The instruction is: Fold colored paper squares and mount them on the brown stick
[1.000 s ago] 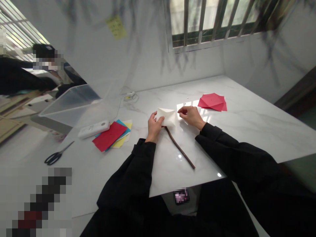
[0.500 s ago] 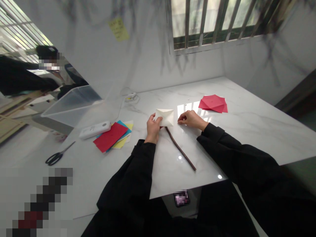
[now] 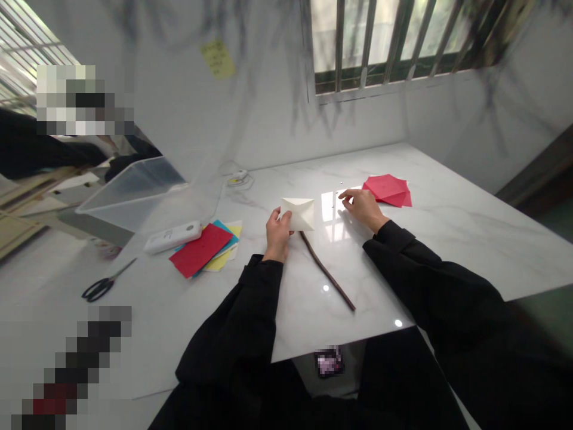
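Left hand grasping cream envelope at its left side, thumb on the near face, other fingers behind; the envelope sticks out to the right of that hand, tilted up toward the camera, fold lines meeting near its middle. Whether its lower edge touches the table, cannot tell. Right hand well apart from the envelope, off to its right, low over the table, fingers curled, thumb and index tips near each other; cannot tell if anything small is between them. Tiny specks on the tabletop near those fingertips, too small to identify. Brown stick lies slantwise, upper end at the envelope's bottom edge, lower end toward the near table edge, between the two forearms. Red envelopes in a loose overlapping pile just beyond the right hand, partly behind it. Left of the left hand: overlapping stack of colored paper pieces, red on top, blue and yellow below, with a white power strip just beside it. Black-handled scissors farther left, blades pointing away.
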A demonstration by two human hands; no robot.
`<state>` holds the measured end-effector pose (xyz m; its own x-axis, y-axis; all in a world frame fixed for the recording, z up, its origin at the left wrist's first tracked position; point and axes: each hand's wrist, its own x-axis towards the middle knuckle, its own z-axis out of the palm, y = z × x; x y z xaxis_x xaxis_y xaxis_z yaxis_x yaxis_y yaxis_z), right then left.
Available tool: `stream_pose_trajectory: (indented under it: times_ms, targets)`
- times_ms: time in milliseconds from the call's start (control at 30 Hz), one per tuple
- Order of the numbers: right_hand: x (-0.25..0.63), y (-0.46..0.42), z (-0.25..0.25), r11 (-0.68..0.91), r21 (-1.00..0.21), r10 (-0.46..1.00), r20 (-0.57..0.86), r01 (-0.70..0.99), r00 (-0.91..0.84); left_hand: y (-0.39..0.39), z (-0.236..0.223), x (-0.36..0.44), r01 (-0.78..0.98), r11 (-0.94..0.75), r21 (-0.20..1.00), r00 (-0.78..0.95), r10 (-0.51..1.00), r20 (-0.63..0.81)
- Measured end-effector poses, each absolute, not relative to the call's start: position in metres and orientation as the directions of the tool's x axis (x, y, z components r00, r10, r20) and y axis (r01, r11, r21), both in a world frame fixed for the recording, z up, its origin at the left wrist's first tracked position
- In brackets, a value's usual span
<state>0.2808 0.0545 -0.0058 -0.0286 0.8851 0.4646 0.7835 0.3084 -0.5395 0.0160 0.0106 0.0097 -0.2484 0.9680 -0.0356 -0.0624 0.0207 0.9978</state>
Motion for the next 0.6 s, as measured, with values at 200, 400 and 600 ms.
stream_pose_trajectory:
  times_ms: [200, 400, 600]
  targets:
    - [0.256, 0.041, 0.004, 0.398, -0.66, 0.89, 0.447, 0.638, -0.093, 0.008, 0.011, 0.017, -0.132, 0.008, 0.991, -0.235, 0.971, -0.04]
    - [0.234, 0.029, 0.009, 0.384, -0.844, 0.915, 0.402, 0.375, -0.032, 0.002, 0.013, 0.022, -0.16, -0.046, 0.986, -0.139, 0.99, 0.024]
    - [0.232, 0.026, 0.01, 0.439, -0.842, 0.898, 0.42, 0.314, -0.129, 0.002, 0.009, 0.023, -0.119, -0.106, 0.987, -0.025, 0.994, 0.104]
